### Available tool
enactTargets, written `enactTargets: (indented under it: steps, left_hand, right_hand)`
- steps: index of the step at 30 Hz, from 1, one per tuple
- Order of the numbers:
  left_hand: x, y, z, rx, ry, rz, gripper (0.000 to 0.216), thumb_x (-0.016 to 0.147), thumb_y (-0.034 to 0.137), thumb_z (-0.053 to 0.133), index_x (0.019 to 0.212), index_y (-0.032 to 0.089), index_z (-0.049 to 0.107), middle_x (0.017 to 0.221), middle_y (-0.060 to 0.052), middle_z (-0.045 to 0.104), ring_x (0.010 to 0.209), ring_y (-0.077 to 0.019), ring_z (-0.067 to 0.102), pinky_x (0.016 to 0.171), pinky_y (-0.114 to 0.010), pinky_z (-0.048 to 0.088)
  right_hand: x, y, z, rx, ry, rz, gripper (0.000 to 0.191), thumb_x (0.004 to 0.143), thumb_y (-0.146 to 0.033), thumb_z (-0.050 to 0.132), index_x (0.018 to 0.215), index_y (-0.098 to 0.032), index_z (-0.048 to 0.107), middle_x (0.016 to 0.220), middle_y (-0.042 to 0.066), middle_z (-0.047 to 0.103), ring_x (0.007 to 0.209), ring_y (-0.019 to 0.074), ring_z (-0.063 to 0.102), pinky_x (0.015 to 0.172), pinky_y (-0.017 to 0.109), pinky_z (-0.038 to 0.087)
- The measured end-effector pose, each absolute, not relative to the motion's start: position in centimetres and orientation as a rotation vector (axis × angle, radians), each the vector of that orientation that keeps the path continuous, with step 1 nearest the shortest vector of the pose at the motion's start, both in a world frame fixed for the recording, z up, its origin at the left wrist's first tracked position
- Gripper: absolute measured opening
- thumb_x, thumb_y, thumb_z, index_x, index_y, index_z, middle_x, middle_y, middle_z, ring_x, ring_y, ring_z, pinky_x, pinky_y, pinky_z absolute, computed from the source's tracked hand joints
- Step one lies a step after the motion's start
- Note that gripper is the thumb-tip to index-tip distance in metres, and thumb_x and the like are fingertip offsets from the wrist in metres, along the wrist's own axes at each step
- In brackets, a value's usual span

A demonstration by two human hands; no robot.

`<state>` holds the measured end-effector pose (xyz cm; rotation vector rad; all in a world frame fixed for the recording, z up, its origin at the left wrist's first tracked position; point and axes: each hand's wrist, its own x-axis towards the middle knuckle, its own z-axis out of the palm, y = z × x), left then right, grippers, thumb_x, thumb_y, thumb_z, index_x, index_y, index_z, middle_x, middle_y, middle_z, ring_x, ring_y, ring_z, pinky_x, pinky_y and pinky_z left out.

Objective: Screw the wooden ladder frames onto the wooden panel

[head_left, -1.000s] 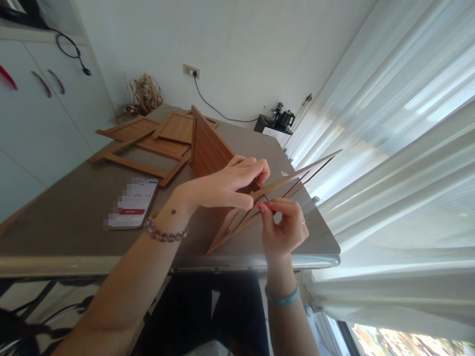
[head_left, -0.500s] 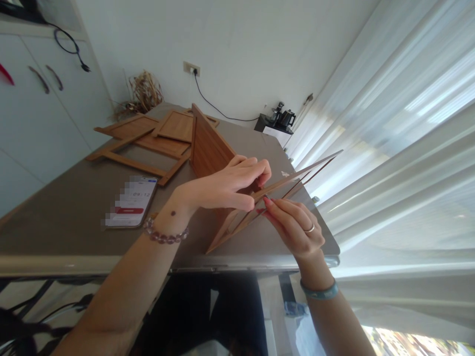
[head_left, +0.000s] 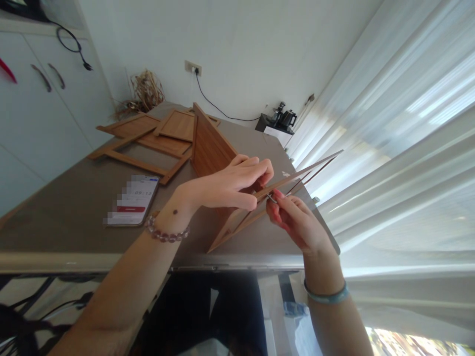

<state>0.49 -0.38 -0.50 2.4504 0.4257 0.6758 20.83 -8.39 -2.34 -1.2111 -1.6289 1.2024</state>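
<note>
From beside the table I see the right hand (head_left: pixel 295 217) pinching a thin, silvery metal tool (head_left: pixel 272 199) between thumb and fingertips, up against the top rail of a light-brown, open wooden frame (head_left: pixel 297 175). The frame stands slanted on the grey-brown table (head_left: pixel 74 232), near its front edge, beside an upright reddish-brown wooden panel (head_left: pixel 210 146). The left hand (head_left: pixel 233 187) arches half-curled over the corner between them; its fingertips are partly hidden, so I can't tell how firmly it grips. A lit smartphone (head_left: pixel 137 200) lies left.
</note>
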Motion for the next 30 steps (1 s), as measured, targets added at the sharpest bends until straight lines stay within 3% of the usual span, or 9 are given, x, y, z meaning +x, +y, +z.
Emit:
enactTargets:
  steps: [2, 5, 10, 13, 15, 17, 20, 23, 30]
  left_hand:
    - [0.5, -0.3, -0.5, 2.457, 0.413, 0.681, 0.026, 0.073, 0.026, 0.056, 0.09, 0.022, 0.037, 0.092, -0.001, 0.046, 0.091, -0.0199, 0.038, 0.087, -0.034, 0.03]
    - [0.5, -0.4, -0.4, 2.456, 0.404, 0.68, 0.026, 0.073, 0.029, 0.054, 0.09, 0.022, 0.036, 0.093, -0.001, 0.045, 0.09, -0.0198, 0.037, 0.087, -0.034, 0.029]
    - [0.4, -0.4, -0.4, 2.438, 0.425, 0.666, 0.026, 0.073, 0.032, 0.054, 0.091, 0.022, 0.038, 0.094, -0.001, 0.045, 0.092, -0.0204, 0.037, 0.087, -0.034, 0.03]
    - [0.4, -0.4, -0.5, 2.441, 0.414, 0.676, 0.027, 0.074, 0.034, 0.054, 0.092, 0.022, 0.039, 0.096, -0.002, 0.046, 0.092, -0.0202, 0.038, 0.088, -0.035, 0.031]
    - [0.4, -0.3, -0.5, 2.447, 0.403, 0.689, 0.026, 0.074, 0.034, 0.053, 0.091, 0.022, 0.039, 0.095, -0.002, 0.046, 0.091, -0.0198, 0.037, 0.088, -0.035, 0.032]
    - [0.5, -0.3, -0.6, 2.461, 0.387, 0.706, 0.025, 0.073, 0.032, 0.052, 0.091, 0.021, 0.038, 0.093, -0.001, 0.045, 0.089, -0.0192, 0.038, 0.087, -0.035, 0.032]
    - [0.6, -0.4, -0.6, 2.478, 0.382, 0.726, 0.025, 0.071, 0.028, 0.052, 0.091, 0.021, 0.038, 0.091, -0.001, 0.046, 0.088, -0.0188, 0.039, 0.086, -0.033, 0.031]
    - [0.6, -0.4, -0.6, 2.476, 0.408, 0.739, 0.024, 0.071, 0.025, 0.053, 0.089, 0.022, 0.038, 0.088, 0.0, 0.046, 0.088, -0.0187, 0.04, 0.085, -0.032, 0.031]
    - [0.5, -0.6, -0.4, 2.484, 0.387, 0.728, 0.019, 0.073, 0.024, 0.049, 0.088, 0.021, 0.038, 0.087, 0.0, 0.044, 0.085, -0.0172, 0.038, 0.088, -0.033, 0.031]
  right_hand:
    - [21.1, -7.8, -3.4, -1.106, -1.496, 1.425, 0.051, 0.09, -0.065, 0.051, 0.066, -0.02, 0.053, 0.052, -0.007, 0.038, 0.044, 0.0073, 0.028, 0.045, 0.025, 0.024]
    - [21.0, -7.4, -4.7, -1.014, -1.391, 1.283, 0.043, 0.083, -0.062, 0.065, 0.073, -0.021, 0.054, 0.057, -0.008, 0.045, 0.048, 0.0071, 0.034, 0.048, 0.022, 0.029]
    - [21.0, -8.3, -4.8, -1.119, -1.634, 0.534, 0.033, 0.088, -0.05, 0.065, 0.074, -0.021, 0.061, 0.064, -0.002, 0.062, 0.061, 0.0115, 0.056, 0.06, 0.024, 0.044]
    - [21.1, -9.1, -4.5, -1.211, -1.817, -0.036, 0.029, 0.093, -0.039, 0.062, 0.071, -0.021, 0.066, 0.062, 0.0, 0.066, 0.06, 0.0117, 0.058, 0.062, 0.025, 0.043]
    - [20.7, -9.5, -4.4, -1.234, -1.873, -0.159, 0.033, 0.095, -0.038, 0.058, 0.069, -0.02, 0.067, 0.058, 0.0, 0.065, 0.055, 0.0106, 0.056, 0.059, 0.024, 0.042]
    - [19.8, -9.8, -4.3, -1.261, -1.852, 0.103, 0.042, 0.1, -0.041, 0.048, 0.067, -0.02, 0.064, 0.057, 0.0, 0.065, 0.049, 0.0096, 0.055, 0.055, 0.023, 0.042]
    - [18.0, -10.3, -4.0, -1.169, -1.596, 0.846, 0.05, 0.102, -0.05, 0.036, 0.071, -0.02, 0.063, 0.062, 0.001, 0.068, 0.047, 0.0107, 0.059, 0.051, 0.023, 0.047]
    - [16.2, -10.8, -3.7, -0.975, -1.204, 1.29, 0.044, 0.098, -0.054, 0.044, 0.075, -0.022, 0.062, 0.065, -0.001, 0.071, 0.044, 0.011, 0.06, 0.047, 0.022, 0.051]
    - [15.5, -10.7, -4.6, -0.939, -0.96, 1.327, 0.043, 0.084, -0.064, 0.063, 0.076, -0.021, 0.064, 0.067, 0.001, 0.073, 0.051, 0.0116, 0.066, 0.047, 0.02, 0.053]
